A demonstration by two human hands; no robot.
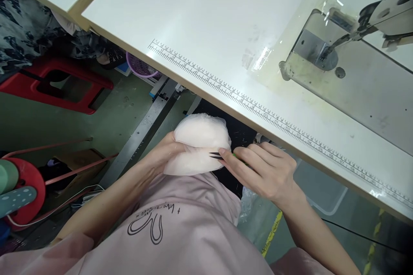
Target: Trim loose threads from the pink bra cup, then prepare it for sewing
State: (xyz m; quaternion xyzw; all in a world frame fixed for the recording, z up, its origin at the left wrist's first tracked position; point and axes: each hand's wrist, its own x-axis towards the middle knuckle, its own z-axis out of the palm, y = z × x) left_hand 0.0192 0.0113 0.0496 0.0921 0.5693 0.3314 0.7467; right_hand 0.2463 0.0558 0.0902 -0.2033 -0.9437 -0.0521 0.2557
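My left hand [171, 148] is closed on the left side of a pair of white, rounded padded cups [203, 131], which look like bra cups. They are held above my lap, just below the table edge, with one cup above the other and a fold between them. My right hand [261, 172] grips small thread snips [215, 155] with dark pointed blades and a bit of green at the handle. The two blade tips are slightly apart and lie over the lower cup near the fold. My right palm hides most of the handle.
A white table [200, 13] with a printed ruler [232, 90] along its edge carries a sewing machine [390, 13] at the right. A red stool [64, 84] and another person's patterned clothing [26, 30] are at the left. A clear bin [322, 184] sits under the table.
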